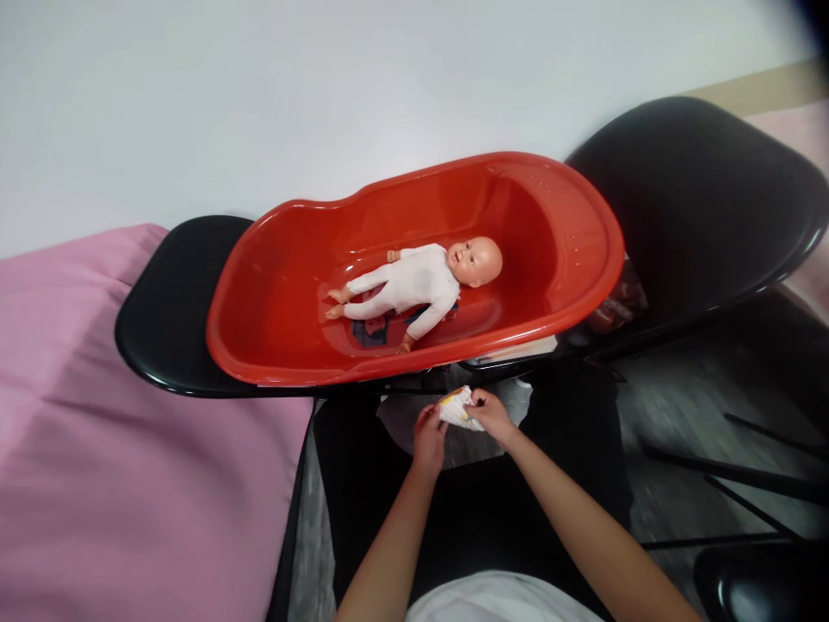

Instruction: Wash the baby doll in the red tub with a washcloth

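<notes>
Both hands hold a small white diaper [458, 409] with yellow print, low in front of my body. My left hand [428, 439] pinches its left end, and my right hand [492, 416] grips the right end with fingers closed. Just beyond them is a red baby bathtub [285, 294]. Inside the tub a baby doll [414, 283] lies on its back, head to the right. Its body is whitish cloth, its head, hands and feet are skin-coloured plastic, and its arms are spread. A dark printed patch [369, 332] on the tub floor is partly covered by the doll.
The tub rests across black chair seats [178, 307], with a black chair back or seat [699, 199] at the right. Pink cloth [148, 484] covers a surface at the left. Behind stands a white wall [259, 95]. Thin dark chair legs [731, 466] cross the floor at lower right.
</notes>
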A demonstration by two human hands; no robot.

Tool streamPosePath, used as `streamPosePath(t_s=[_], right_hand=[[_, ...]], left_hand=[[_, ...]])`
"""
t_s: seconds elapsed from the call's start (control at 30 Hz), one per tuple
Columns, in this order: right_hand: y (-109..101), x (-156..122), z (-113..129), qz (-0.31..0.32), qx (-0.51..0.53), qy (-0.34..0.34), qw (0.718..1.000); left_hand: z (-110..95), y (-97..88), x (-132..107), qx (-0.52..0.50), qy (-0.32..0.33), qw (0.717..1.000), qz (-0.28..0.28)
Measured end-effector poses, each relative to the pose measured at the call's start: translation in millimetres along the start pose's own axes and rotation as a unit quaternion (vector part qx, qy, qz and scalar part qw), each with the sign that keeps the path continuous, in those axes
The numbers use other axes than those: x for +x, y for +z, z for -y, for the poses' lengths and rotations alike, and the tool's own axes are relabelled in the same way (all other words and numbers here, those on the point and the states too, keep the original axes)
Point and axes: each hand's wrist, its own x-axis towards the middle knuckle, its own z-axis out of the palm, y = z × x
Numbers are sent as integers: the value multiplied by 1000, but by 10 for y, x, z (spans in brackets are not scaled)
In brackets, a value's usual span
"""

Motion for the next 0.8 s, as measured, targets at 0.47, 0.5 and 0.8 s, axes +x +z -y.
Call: streamPosePath(t_s=[0.47, 0.5, 0.8], right_hand=[[-25, 53, -101, 4, 94, -40, 995], [-32, 63, -114, 5, 98, -32, 995], [14, -93, 2, 95, 106, 122, 982]], left_hand=[[17, 25, -35, 143, 46, 989, -15], [25, 23, -31, 157, 50, 986, -10], [-61, -15, -5, 123, 68, 990, -20]])
